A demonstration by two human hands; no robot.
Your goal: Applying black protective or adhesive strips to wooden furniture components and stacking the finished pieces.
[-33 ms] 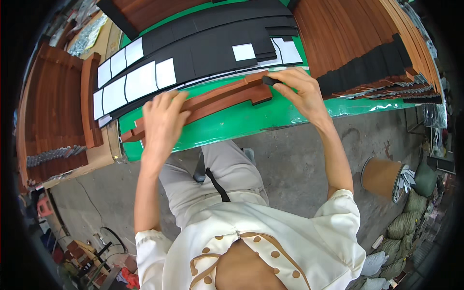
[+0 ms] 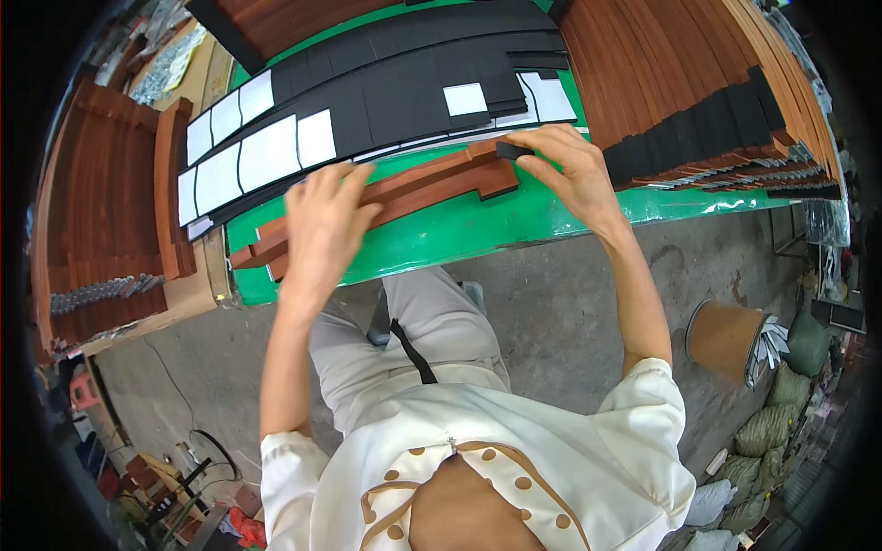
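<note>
Across green tabletop (image 2: 432, 241), head view: reddish-brown wooden pieces (image 2: 427, 184) lie slantwise near front edge, before overlapping black sheets (image 2: 395, 106), some white-faced. Left hand (image 2: 326, 216), slightly blurred, has shifted a little rightward along wood since earlier frame; thumb and fingers spread over it, grip cannot be told. Right hand (image 2: 568, 167) remains at right end, pinching small black pad (image 2: 513, 151). Hands well apart.

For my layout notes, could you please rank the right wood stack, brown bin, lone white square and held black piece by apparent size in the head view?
1. Right wood stack
2. Brown bin
3. White square
4. Black piece, in the right hand
</note>
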